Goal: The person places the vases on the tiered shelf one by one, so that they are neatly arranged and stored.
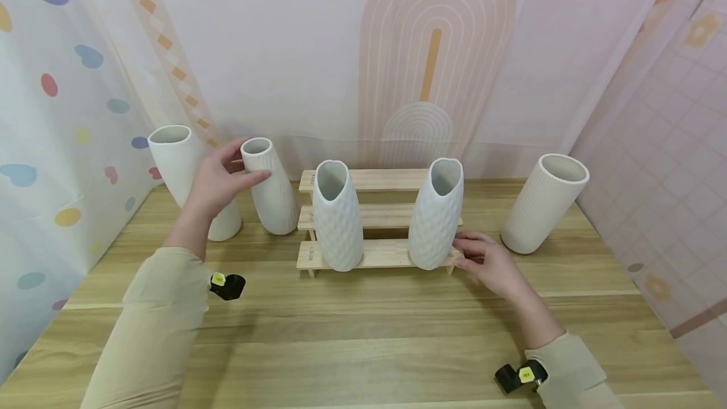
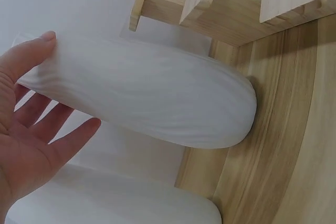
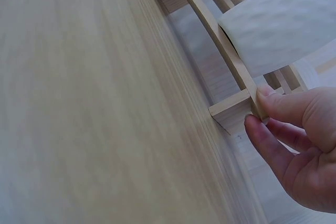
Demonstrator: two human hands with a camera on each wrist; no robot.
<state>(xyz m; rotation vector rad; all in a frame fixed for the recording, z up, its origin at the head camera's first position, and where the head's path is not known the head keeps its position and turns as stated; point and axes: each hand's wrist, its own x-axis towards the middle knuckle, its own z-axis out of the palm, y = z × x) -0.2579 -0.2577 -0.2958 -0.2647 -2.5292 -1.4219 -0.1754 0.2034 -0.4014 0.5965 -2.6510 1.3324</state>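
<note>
My left hand (image 1: pixel 245 160) reaches round the neck of a slim white vase (image 1: pixel 274 199) that stands on the table left of a wooden step rack (image 1: pixel 369 180). In the left wrist view the thumb (image 2: pixel 44 39) lies on this vase (image 2: pixel 157 98), while the straight, spread fingers (image 2: pixel 73 136) stay just clear behind it. My right hand (image 1: pixel 460 252) pinches the right end of the rack's lowest step (image 3: pixel 231 111) between thumb (image 3: pixel 270 98) and forefinger. Two dimpled white vases (image 1: pixel 337 219) (image 1: pixel 436 216) stand on that step, and the right one (image 3: pixel 283 24) is beside my right hand.
A wide plain white vase (image 1: pixel 182 163) stands behind my left hand near the left curtain. A ribbed white vase (image 1: pixel 542 204) stands to the right of the rack. Curtain walls close in the wooden table (image 1: pixel 363 333) on three sides.
</note>
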